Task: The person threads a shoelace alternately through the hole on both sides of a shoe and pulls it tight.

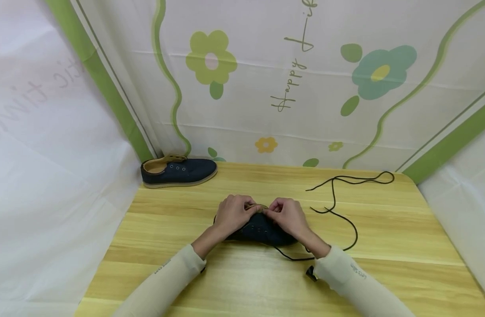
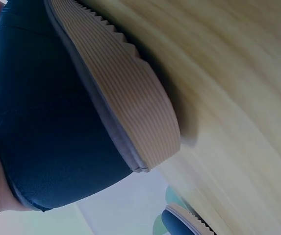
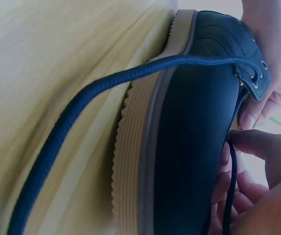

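Note:
A dark navy shoe (image 1: 262,230) with a ribbed tan sole (image 2: 135,103) rests on the table under both hands. My left hand (image 1: 233,215) grips its upper near the opening, thumb by the tongue. Opposite it, my right hand (image 1: 288,216) pinches a dark shoelace (image 3: 232,171) between thumb and fingers beside the eyelets. Another length of lace (image 3: 125,76) comes out of an eyelet on the near flap and runs down over the shoe's side. In the right wrist view, the two hands' fingertips are close together over the shoe's opening.
A matching shoe (image 1: 183,172) without a visible lace stands at the back left of the wooden table (image 1: 163,220). A loose dark lace (image 1: 333,193) lies curled at the right. Printed fabric walls (image 1: 242,114) enclose the back and sides.

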Demonstrator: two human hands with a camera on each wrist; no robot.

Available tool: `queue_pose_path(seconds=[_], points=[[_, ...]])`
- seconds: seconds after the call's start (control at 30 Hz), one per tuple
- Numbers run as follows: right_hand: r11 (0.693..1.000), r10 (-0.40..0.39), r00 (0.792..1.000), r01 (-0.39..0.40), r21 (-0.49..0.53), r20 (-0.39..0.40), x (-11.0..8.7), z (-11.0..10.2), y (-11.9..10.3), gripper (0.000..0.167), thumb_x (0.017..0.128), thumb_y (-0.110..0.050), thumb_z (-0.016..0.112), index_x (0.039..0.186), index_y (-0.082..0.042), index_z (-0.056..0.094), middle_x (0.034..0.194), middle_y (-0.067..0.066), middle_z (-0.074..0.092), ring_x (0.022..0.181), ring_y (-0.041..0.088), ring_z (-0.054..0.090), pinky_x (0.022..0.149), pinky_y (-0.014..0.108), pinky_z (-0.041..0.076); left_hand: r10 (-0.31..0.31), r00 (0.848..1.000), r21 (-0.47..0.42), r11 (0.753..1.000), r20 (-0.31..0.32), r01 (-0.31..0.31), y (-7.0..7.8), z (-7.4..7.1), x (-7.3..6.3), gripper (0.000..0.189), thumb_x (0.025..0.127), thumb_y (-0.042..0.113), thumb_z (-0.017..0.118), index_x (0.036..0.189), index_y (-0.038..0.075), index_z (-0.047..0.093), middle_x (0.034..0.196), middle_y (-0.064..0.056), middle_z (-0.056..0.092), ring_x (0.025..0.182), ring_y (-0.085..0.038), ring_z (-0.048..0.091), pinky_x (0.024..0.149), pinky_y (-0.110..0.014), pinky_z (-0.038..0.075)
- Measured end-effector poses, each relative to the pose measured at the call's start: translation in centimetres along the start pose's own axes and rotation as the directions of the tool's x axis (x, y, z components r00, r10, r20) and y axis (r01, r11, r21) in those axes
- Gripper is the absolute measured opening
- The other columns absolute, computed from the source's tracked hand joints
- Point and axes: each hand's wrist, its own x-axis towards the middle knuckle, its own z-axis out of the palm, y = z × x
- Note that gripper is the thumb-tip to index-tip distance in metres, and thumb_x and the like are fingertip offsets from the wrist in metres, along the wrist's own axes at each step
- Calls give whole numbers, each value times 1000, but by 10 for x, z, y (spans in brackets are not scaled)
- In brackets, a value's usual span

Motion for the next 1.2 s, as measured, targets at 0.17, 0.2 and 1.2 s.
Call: queue_pose_path(seconds=[0.17,0.2,1.2], points=[[999,-31,999,30,-42,-10,3,-1,0,13,90,-23,87,90,-13,78,79,-4,74,67,9,68,65,31,57,20,1000,2,1000,-8,-20,-1,-1,-1,6,93,31,84,92,24,84,79,9,76,60,-4,60,54,-25,46],[998,-43,999,43,-43,-4,3,-1,1,12,91,-22,86,92,-12,79,82,-3,75,70,10,68,67,32,58,27,1000,1,1000,-11,-27,-1,-1,-1,6,93,30,85,92,24,84,80,9,77,61,-5,62,55,-26,47],[895,148,948,-249,371,281,12,-15,8,22,93,-25,85,108,-9,84,105,4,80,96,23,73,78,34,57,118,991,-18,993,-63,-119,-4,0,-3,5,88,24,88,91,22,85,84,8,80,69,-10,71,64,-27,53]])
